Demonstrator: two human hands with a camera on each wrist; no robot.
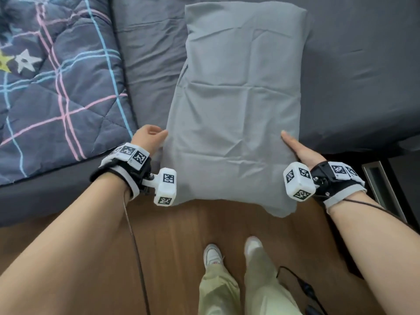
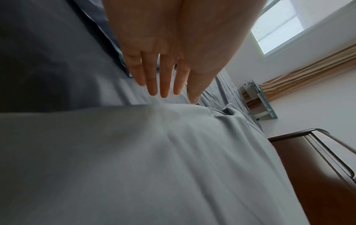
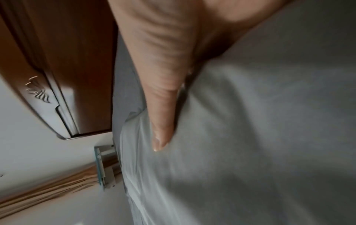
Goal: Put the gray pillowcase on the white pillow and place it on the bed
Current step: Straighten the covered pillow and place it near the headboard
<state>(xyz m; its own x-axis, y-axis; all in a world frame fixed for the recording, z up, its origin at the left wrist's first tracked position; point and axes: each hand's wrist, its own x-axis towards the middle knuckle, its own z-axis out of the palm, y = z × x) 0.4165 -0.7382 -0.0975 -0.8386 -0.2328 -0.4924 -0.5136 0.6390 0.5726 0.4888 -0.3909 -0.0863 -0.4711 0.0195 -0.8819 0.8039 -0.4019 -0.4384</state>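
Observation:
The pillow (image 1: pixel 234 98), fully inside the gray pillowcase, lies lengthwise on the dark gray bed sheet (image 1: pixel 363 64), with its near end hanging past the bed's edge over the floor. My left hand (image 1: pixel 148 136) sits against the pillow's left edge. In the left wrist view its fingers (image 2: pixel 159 76) are straight and spread beside the pillowcase (image 2: pixel 154 167). My right hand (image 1: pixel 295 147) is at the right edge. Its thumb (image 3: pixel 161 114) lies straight on top of the pillowcase (image 3: pixel 250 137), and its fingers are hidden beneath the fabric.
A navy quilt (image 1: pixel 56 76) with coloured lines and stars covers the left part of the bed. The wooden floor (image 1: pixel 181 235) and my feet (image 1: pixel 213 253) are below. A wooden bedside cabinet (image 2: pixel 318 175) stands to the right of the bed.

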